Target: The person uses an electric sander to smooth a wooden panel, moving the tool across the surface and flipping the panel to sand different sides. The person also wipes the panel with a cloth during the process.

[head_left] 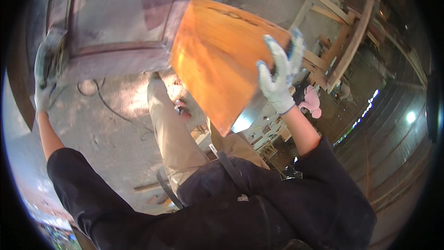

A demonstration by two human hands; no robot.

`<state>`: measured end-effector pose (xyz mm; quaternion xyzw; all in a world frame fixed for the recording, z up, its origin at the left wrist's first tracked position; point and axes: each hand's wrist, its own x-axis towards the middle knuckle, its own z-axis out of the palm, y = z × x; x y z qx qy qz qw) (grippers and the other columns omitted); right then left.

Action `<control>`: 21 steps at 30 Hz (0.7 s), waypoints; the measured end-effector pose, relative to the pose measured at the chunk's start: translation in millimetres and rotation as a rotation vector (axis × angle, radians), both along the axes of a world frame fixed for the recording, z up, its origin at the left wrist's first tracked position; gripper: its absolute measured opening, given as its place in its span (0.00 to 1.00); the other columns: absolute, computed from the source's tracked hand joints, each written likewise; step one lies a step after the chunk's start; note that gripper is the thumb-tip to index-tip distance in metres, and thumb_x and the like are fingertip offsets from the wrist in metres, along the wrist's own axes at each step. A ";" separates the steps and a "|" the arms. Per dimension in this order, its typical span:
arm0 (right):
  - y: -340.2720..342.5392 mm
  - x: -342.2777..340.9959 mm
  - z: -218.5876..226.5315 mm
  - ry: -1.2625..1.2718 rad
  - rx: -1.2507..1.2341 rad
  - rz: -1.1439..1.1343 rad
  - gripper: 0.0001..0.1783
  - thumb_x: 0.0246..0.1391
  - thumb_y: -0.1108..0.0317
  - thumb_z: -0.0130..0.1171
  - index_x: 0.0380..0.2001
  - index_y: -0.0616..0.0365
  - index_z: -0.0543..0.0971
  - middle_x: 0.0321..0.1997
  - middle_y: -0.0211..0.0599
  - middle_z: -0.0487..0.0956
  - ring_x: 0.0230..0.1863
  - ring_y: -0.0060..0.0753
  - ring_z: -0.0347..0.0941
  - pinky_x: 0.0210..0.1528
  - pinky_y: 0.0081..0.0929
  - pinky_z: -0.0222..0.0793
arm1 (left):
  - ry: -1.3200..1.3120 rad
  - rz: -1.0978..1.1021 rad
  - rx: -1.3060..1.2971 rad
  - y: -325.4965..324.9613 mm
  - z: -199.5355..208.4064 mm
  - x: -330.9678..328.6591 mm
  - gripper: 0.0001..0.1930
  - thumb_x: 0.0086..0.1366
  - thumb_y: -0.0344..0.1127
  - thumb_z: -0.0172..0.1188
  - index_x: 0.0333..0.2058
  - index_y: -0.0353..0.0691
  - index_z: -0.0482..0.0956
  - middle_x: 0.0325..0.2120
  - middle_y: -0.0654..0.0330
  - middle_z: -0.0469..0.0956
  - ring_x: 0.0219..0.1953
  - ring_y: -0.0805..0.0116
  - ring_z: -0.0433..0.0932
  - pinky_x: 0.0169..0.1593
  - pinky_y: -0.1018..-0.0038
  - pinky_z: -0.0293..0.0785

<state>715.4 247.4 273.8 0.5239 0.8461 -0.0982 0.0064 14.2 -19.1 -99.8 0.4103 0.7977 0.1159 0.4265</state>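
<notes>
My left hand (42, 95), in a pale glove, is closed around a dark power tool (50, 58) beside the left side of a brown panelled door (115, 53). The tool's exact kind is blurred. In front of me, tilted, is an orange wooden board (231, 51) with dark markings near its far edge. My right hand (280, 76), in a white glove with blue fingertips, is at the board's right edge, its fingers spread. Whether they touch the board is hard to tell.
A black cable (113, 106) loops over the grey floor (111, 134) near my legs. At the right stands a wooden frame (344, 51) with loose timber. Beyond my right hand is a person in pink (311, 101). A wood strip (150, 187) lies on the floor below.
</notes>
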 end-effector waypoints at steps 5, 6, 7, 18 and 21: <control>-5.3 -0.7 -13.2 0.024 0.075 0.000 0.30 0.45 0.55 0.67 0.56 0.36 0.81 0.75 0.54 0.57 0.77 0.60 0.46 0.76 0.59 0.33 | -0.317 0.761 -0.157 -17.3 -15.2 130.6 0.20 0.64 0.45 0.68 0.47 0.36 0.83 0.37 0.61 0.82 0.38 0.72 0.78 0.45 0.74 0.73; -6.9 4.0 -7.9 -0.009 0.108 -0.004 0.29 0.47 0.54 0.67 0.56 0.35 0.80 0.75 0.53 0.58 0.76 0.61 0.48 0.75 0.59 0.35 | -0.470 0.895 -0.071 -2.6 1.5 184.0 0.17 0.64 0.44 0.68 0.44 0.37 0.83 0.35 0.62 0.82 0.35 0.75 0.77 0.41 0.76 0.73; -7.5 9.9 -5.2 -0.010 0.134 -0.004 0.28 0.47 0.53 0.67 0.56 0.35 0.80 0.74 0.53 0.59 0.76 0.61 0.49 0.75 0.60 0.36 | -0.644 0.959 0.152 17.9 40.4 237.1 0.15 0.65 0.44 0.68 0.41 0.38 0.83 0.33 0.63 0.81 0.32 0.77 0.76 0.37 0.77 0.72; -14.8 27.5 -8.0 0.237 0.240 0.006 0.28 0.56 0.54 0.64 0.60 0.43 0.76 0.69 0.50 0.67 0.71 0.57 0.59 0.74 0.55 0.46 | -0.240 0.418 -0.223 -144.8 406.6 483.4 0.15 0.56 0.35 0.70 0.39 0.33 0.82 0.29 0.54 0.85 0.34 0.70 0.82 0.42 0.67 0.77; -49.4 25.8 55.4 0.813 -0.722 -0.016 0.35 0.54 0.59 0.66 0.65 0.52 0.71 0.71 0.41 0.67 0.73 0.40 0.59 0.76 0.41 0.48 | -0.194 0.269 -0.110 -132.4 493.0 536.6 0.18 0.56 0.41 0.69 0.42 0.36 0.81 0.32 0.43 0.83 0.38 0.41 0.82 0.43 0.60 0.78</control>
